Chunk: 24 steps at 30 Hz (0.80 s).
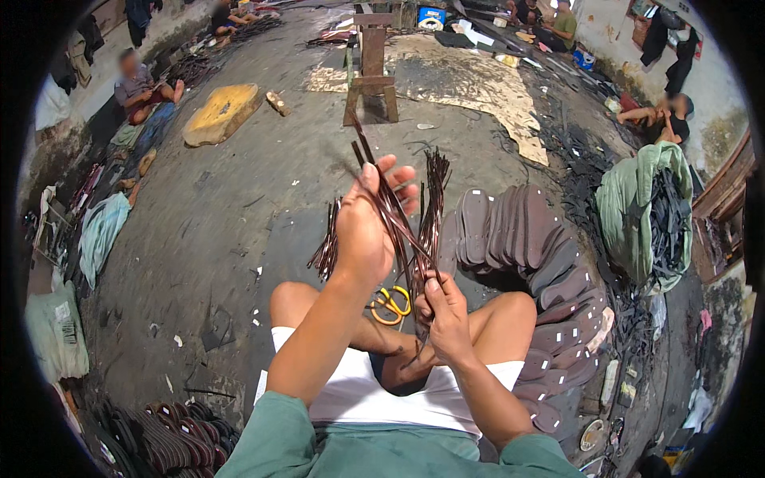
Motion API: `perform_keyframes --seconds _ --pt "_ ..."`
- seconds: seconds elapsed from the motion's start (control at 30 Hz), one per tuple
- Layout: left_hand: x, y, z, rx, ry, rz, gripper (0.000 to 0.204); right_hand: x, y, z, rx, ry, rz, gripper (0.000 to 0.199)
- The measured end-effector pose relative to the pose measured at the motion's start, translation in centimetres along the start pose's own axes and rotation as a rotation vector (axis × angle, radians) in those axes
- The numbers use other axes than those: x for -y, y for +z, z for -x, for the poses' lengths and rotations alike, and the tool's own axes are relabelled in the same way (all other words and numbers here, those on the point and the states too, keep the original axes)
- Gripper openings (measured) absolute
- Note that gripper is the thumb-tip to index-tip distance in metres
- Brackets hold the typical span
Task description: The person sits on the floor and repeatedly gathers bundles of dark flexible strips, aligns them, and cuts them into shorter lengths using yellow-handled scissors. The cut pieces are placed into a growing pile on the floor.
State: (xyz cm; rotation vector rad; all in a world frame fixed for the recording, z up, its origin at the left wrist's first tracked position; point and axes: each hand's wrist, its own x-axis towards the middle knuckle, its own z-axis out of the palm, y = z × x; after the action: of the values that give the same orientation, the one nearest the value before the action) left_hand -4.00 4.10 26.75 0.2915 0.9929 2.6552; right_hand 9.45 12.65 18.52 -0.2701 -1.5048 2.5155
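2 hands work above a gritty grey concrete workshop floor (215,231): the left hand (362,231) grips thin dark brown straps (426,207), the right hand (446,315) pinches their lower ends, beside stacked flat soles (542,247).

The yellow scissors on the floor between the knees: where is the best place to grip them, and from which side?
Grip the scissors by the yellow handle loops, coming from above. The loops lie flat and exposed between the knees. The blades seem hidden behind the right hand and the straps, so that end is probably harder to reach.
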Motion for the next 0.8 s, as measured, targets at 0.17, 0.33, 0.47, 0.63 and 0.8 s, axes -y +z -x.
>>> perform_keyframes --seconds 0.17,0.33,0.47,0.63,0.8 --pt "0.2 -0.5 -0.2 0.086 0.022 0.097 0.031 -0.3 -0.2 1.5 0.061 0.161 0.062 0.026" --pt "1.9 -0.2 0.0 -0.007 0.033 0.037 0.029 0.3 -0.4 1.0 0.095 0.022 0.196 0.040" --pt "1.9 0.1 0.1 -0.002 0.035 0.023 0.028 1.6 0.6 0.0 -0.028 -0.162 0.255 0.031" --pt "0.5 0.1 -0.4 -0.049 0.095 0.022 0.028 0.5 -0.2 0.6 -0.012 -0.144 0.369 0.024" --pt "0.1 0.0 -0.4 -0.023 0.123 0.012 0.028 -0.2 -1.2 1.8 0.053 -0.120 0.340 0.023"
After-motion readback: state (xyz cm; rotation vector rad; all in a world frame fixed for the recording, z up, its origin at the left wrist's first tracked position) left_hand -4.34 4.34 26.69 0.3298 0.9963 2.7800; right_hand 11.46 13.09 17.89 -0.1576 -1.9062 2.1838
